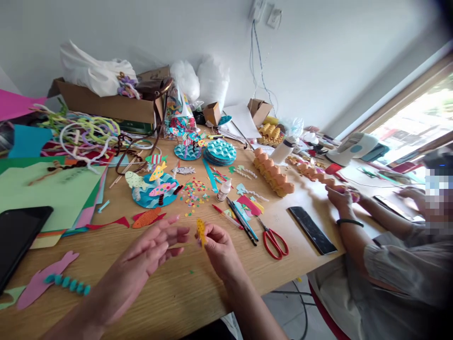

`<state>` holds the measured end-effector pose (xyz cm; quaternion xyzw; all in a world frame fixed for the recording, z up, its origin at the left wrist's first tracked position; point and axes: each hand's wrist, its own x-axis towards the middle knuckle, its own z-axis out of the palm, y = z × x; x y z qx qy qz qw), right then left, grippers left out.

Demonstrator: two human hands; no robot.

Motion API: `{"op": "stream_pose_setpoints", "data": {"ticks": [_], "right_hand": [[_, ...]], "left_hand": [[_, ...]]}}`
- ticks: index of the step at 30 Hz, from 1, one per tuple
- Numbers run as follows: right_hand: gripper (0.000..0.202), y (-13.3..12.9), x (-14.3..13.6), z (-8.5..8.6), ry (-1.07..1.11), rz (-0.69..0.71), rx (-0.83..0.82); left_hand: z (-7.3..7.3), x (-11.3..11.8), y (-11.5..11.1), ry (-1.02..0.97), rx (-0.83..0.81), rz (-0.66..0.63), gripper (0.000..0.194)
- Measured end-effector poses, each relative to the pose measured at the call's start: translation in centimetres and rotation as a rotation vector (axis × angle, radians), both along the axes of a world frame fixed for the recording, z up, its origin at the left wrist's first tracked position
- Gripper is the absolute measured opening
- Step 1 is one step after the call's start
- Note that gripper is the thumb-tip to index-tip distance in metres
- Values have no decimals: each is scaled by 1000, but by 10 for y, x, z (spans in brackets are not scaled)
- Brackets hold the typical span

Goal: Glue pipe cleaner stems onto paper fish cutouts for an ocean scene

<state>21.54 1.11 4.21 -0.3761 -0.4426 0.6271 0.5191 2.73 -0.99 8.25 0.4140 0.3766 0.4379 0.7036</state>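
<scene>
Between the thumb and fingers of my right hand (220,248) is a small yellow dotted paper cutout (200,231), seen nearly edge-on. My left hand (150,250) hovers just left of it, fingers spread and holding nothing. Beyond my hands lies a blue paper disc (138,200) carrying a pale green fish (137,183), a yellow fish (157,172) and a pink fish (161,189) cut from paper. An orange paper fish (146,217) rests by the disc's front edge. Small colored confetti dots (194,191) are scattered to its right, beside a white glue bottle (223,191).
Red-handled scissors (275,243), several pens (242,219) and a black strip (311,230) lie to the right. Further right, a co-worker's hands (341,196) hold an egg-carton piece. Left are paper sheets (46,189), a phone (21,241) and a pink paper fish (46,281).
</scene>
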Motion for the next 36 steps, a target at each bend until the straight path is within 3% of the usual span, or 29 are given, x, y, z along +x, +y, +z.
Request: {"op": "stream_pose_setpoints", "data": {"ticks": [4, 8, 11, 17, 23, 32, 36], "right_hand": [[34, -6, -3, 9, 544, 74, -131], [35, -9, -4, 8, 741, 130, -138], [38, -11, -4, 5, 768, 150, -144], [40, -9, -7, 3, 793, 190, -149], [43, -8, -9, 1, 759, 168, -159], [42, -8, -11, 1, 738, 163, -176], [43, -8, -12, 0, 678, 151, -179]], "left_hand": [[-3, -1, -5, 117, 138, -7, 36], [-11, 6, -10, 186, 153, 39, 33], [-8, 14, -15, 263, 142, 75, 32], [0, 19, -14, 298, 250, 27, 36], [5, 20, -15, 351, 218, 39, 32], [-10, 13, -9, 297, 329, -49, 24], [-10, 13, -7, 349, 341, -38, 25]]}}
